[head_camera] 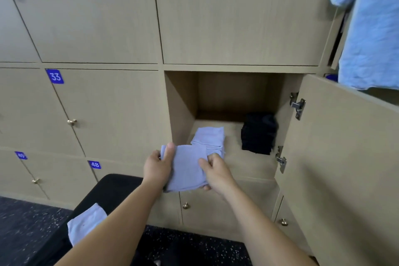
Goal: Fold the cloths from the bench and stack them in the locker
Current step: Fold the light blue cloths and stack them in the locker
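- The left hand (156, 168) and right hand (218, 170) each pinch a side of a folded pale-blue cloth (185, 168), thumbs on top, at the open locker (181, 103) mouth.
- Inside the locker sit a pale-blue stack (210, 138) and a dark stack (258, 136).
- A loose cloth (86, 222) lies on the black counter (116, 185).
- Blue door labels read "33" (54, 76) and "48" (94, 164).

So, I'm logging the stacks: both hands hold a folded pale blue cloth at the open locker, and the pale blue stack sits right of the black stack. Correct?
No: the head view shows the pale blue cloth stack left of the black cloth stack. The left hand and right hand hold the folded pale blue cloth.
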